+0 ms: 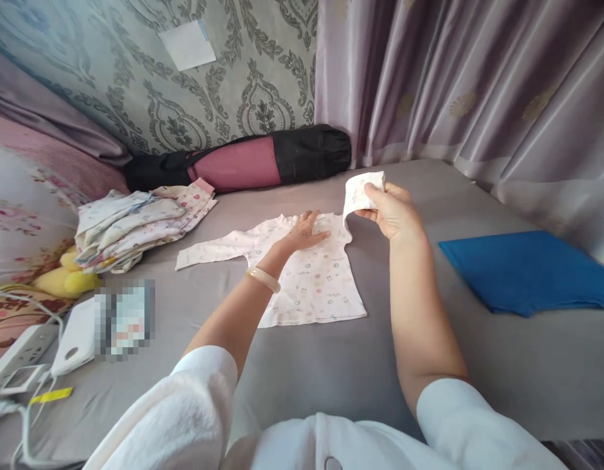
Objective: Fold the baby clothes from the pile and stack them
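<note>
The shirt (326, 290) is lying spread on the bed (302, 365) in front of the person, its collar pointing away and its hem facing the person. The left hand (304, 234) is resting palm down on its upper part, fingers open and spread, gripping nothing; a pale bangle (264, 279) is circling that wrist. The right hand (394, 207) is gripping the near-side sleeve (361, 189) by its end, thumb on top and fingers curling beneath, holding it up off the bed. The other sleeve (211, 247) is stretching out flat to the left. A pile of clothes (140, 225) is sitting farther left; nearer the person, a white device (81, 333) and a power strip (17, 359) are lying. A blue cloth (527, 271) is lying flat on the right. A black and pink bag (238, 160) is lying along the wall (262, 85).
</note>
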Motion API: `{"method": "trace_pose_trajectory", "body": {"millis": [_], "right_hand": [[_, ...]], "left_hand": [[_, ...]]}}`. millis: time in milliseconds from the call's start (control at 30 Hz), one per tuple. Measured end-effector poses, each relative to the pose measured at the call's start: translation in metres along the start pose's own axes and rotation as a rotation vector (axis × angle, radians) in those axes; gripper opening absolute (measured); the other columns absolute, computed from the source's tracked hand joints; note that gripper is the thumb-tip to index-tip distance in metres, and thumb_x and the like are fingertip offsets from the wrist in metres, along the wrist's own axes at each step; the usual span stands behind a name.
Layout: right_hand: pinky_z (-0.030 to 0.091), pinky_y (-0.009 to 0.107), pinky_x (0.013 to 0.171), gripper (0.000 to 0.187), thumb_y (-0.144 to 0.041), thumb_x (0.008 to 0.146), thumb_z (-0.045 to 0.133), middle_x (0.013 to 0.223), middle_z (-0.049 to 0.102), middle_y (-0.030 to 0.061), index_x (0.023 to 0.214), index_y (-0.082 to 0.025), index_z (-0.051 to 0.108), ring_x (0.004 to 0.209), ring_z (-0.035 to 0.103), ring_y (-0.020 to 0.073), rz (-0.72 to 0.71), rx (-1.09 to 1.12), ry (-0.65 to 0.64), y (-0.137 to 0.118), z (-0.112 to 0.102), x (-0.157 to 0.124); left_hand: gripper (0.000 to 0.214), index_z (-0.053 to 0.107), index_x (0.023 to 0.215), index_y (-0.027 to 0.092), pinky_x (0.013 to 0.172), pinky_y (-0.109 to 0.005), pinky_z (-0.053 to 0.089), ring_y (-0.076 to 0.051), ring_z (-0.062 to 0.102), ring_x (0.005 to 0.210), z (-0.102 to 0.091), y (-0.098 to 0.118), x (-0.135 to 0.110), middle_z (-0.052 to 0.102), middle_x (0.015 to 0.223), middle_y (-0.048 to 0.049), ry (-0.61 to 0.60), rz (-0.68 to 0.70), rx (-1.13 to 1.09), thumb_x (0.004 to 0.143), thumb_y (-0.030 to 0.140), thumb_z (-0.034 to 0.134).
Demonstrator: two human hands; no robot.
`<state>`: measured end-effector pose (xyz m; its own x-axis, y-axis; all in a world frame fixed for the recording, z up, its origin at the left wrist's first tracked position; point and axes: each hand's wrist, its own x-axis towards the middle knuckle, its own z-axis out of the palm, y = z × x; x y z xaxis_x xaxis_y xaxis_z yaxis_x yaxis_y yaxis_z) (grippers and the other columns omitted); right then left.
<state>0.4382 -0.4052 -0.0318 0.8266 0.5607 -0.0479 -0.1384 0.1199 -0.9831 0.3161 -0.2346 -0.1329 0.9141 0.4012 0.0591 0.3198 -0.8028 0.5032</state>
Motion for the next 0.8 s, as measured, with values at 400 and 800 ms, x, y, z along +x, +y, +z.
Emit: {"method": "trace_pose_trajectory", "body": {"millis": [400,800], "right_hand": [[0.054,0.036,0.095,0.038,-0.039,0.098,0.050,0.135,0.061,0.0104,0.130,-0.020,0.056,0.118,0.062,0.0206,0.113,-0.243,-0.595,0.063,0.079,-0.027],[0.053,0.034,0.091,0.050,-0.048,0.103,0.030,0.133,0.061,0.0204,0.124,-0.012,0.057,0.109,0.067,0.0189,0.101,-0.169,-0.251,0.045,0.011,0.010]], "left_hand": [[0.051,0.062,0.118,0.016,0.091,-0.035,0.051,-0.022,0.065,0.101,-0.017,-0.059,-0.101,0.068,0.109,-0.0114,0.478,-0.398,-0.509,0.098,0.054,0.035],[0.037,0.065,0.123,0.020,0.093,-0.033,0.049,-0.021,0.062,0.101,-0.004,-0.061,-0.096,0.064,0.112,-0.0090,0.459,-0.316,-0.191,0.090,0.028,0.050]]}}
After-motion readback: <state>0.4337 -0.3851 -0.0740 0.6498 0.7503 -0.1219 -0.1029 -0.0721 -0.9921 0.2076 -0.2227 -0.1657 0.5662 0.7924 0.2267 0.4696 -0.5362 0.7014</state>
